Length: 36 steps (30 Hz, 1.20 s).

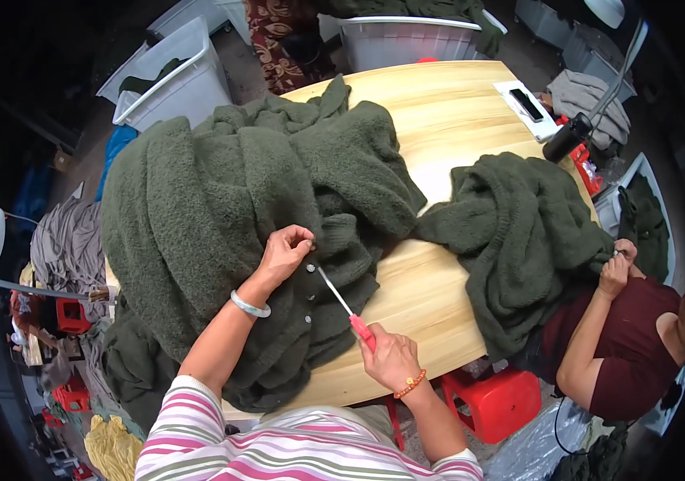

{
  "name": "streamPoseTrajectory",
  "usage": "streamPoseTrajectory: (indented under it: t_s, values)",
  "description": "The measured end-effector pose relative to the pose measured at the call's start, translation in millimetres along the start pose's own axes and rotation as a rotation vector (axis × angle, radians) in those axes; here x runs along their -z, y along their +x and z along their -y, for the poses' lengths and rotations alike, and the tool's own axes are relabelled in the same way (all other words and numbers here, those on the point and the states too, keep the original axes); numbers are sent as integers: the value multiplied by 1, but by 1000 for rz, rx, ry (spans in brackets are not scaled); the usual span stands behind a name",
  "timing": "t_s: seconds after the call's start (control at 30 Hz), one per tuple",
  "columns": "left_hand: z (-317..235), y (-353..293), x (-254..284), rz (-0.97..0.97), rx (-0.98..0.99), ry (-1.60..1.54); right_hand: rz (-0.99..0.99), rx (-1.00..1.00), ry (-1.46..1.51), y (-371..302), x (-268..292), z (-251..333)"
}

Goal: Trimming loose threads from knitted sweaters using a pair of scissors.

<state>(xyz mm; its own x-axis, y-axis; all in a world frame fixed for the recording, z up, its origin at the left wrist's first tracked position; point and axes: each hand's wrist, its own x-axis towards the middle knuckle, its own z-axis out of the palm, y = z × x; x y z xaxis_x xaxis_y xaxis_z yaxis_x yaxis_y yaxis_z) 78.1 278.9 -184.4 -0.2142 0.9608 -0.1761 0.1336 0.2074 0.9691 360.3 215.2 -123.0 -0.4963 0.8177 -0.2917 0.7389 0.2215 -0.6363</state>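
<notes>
A red stool (504, 407) stands beside a pale wooden table (448, 108).

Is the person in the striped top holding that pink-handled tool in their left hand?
No, the right hand grips the pink-handled tool, while the left hand pinches at the dark green garment beside its buttons.

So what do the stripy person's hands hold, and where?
The right hand holds a thin tool by its red handle; the left hand pinches the green garment near its buttons.
</notes>
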Motion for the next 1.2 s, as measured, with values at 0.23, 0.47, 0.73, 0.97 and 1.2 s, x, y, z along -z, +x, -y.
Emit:
streamPoseTrajectory:
  t_s: [0.23, 0.47, 0.73, 0.97, 1.2]
  values:
    - [6, -2, 2, 37, 34, 3, 18, -7, 83, 1, -10, 10]
    - [-34, -74, -24, -36, -373, 871, -101, -24, 184, -17, -21, -17]
    - [20, -60, -32, -100, -260, 1008, -30, -37, 82, -24, -25, -10]
    - [6, -60, -16, 81, 156, -67, 21, -23, 55, -38, -22, -18]
    - [2, -66, -14, 227, 209, -267, 20, 17, 118, -41, -16, -17]
